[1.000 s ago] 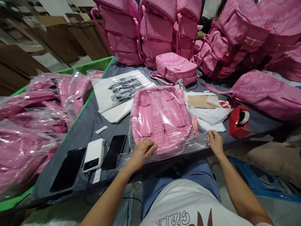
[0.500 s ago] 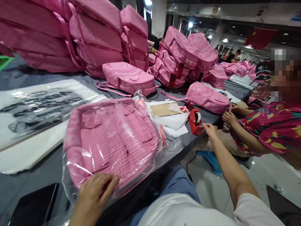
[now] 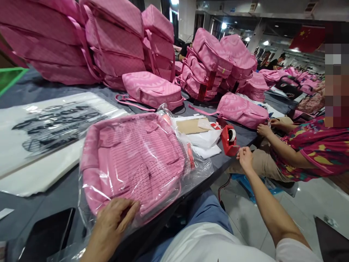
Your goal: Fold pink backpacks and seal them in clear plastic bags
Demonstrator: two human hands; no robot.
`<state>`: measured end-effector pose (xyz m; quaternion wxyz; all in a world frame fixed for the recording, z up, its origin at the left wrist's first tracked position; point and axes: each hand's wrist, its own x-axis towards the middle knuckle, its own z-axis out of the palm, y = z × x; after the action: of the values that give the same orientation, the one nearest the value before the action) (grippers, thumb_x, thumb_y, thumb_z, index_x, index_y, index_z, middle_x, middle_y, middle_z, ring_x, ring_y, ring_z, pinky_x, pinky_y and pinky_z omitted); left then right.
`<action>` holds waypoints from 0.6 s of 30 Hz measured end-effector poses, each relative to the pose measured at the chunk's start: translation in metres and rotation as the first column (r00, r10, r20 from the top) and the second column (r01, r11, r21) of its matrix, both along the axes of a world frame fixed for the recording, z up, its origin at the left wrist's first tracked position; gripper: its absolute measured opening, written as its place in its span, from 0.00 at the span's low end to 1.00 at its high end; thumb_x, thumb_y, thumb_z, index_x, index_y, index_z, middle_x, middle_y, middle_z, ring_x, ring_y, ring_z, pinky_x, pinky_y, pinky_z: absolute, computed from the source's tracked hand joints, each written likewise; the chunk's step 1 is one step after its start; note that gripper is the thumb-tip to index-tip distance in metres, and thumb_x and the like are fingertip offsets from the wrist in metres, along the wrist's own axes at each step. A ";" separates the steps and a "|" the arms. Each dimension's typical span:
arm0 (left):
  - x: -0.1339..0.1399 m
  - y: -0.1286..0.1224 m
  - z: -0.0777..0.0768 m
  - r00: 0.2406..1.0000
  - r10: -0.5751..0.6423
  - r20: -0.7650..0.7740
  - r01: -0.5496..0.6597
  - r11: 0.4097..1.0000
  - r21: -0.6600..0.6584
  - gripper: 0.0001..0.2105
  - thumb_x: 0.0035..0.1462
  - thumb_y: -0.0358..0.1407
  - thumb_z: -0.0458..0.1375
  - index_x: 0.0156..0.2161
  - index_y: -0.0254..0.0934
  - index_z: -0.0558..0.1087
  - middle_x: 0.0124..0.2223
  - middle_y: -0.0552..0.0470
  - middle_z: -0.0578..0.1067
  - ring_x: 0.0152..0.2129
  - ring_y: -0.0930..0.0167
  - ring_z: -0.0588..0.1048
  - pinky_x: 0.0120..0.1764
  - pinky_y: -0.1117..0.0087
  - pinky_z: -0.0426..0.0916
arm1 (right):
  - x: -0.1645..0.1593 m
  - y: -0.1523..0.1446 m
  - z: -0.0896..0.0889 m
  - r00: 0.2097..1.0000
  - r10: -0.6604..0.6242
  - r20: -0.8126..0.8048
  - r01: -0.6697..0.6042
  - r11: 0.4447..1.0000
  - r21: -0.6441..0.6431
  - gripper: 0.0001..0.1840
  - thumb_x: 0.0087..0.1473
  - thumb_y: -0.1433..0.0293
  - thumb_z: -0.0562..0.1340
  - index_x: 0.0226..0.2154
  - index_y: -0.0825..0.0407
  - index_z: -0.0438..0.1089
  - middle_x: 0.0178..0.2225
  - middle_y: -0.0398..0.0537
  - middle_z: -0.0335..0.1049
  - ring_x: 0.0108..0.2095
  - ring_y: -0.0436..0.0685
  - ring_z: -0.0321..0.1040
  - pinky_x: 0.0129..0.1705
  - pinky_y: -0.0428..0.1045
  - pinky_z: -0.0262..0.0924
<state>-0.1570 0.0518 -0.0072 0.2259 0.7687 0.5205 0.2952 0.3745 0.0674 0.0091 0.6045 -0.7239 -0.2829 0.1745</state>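
A pink backpack (image 3: 136,156) lies flat inside a clear plastic bag (image 3: 200,169) at the table's near edge. My left hand (image 3: 116,220) rests on the bag's near side, fingers curled with the plastic under them. Off to the right, my right hand (image 3: 245,158) is closed in a pinch just beside the cutting end of a red tape dispenser (image 3: 228,142) holding a white-cored roll. Its fingertips appear to pinch the tape's end, though the clear strip barely shows.
Printed plastic bags (image 3: 60,120) lie left, a black phone-like slab (image 3: 47,233) below them. Paper and cardboard (image 3: 195,125) sit by the dispenser. Stacked pink backpacks (image 3: 114,40) line the back. On the right, a co-worker's hands (image 3: 265,129) touch another backpack (image 3: 241,109).
My right hand has drawn slightly down from the dispenser's cutting end, its fingers curling more. My left hand stays on the bag. The view has shifted a little.
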 end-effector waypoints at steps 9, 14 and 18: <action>0.013 -0.009 0.024 0.998 0.014 -0.057 -0.019 0.996 -0.086 0.20 0.62 0.49 0.51 0.23 0.40 0.69 0.24 0.52 0.72 0.27 0.67 0.69 0.35 0.65 0.63 | -0.114 -0.001 0.017 0.620 0.655 -0.431 -0.619 0.746 0.245 0.23 0.59 0.56 0.66 0.26 0.46 0.55 0.19 0.31 0.42 0.18 0.47 0.36 0.16 0.42 0.37; 0.017 -0.006 0.025 0.995 0.054 -0.082 -0.064 0.989 -0.134 0.17 0.63 0.44 0.51 0.24 0.40 0.67 0.27 0.51 0.72 0.30 0.66 0.68 0.39 0.63 0.61 | -0.183 0.021 0.077 0.023 0.991 -0.130 -0.994 0.037 0.104 0.25 0.56 0.49 0.69 0.28 0.49 0.60 0.22 0.34 0.50 0.22 0.46 0.43 0.23 0.44 0.42; 0.016 -0.006 0.021 0.994 0.048 -0.102 -0.062 0.988 -0.139 0.16 0.64 0.42 0.53 0.25 0.39 0.68 0.29 0.51 0.72 0.31 0.66 0.68 0.40 0.62 0.60 | -0.232 0.053 0.104 -0.438 0.896 0.073 -0.832 -0.373 -0.411 0.26 0.60 0.47 0.64 0.26 0.51 0.62 0.23 0.36 0.56 0.25 0.48 0.49 0.30 0.46 0.45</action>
<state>-0.1406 0.0460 0.0138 0.2456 0.7498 0.5716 0.2252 0.1421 0.1207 0.1127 0.0582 -0.2294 -0.8505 0.4697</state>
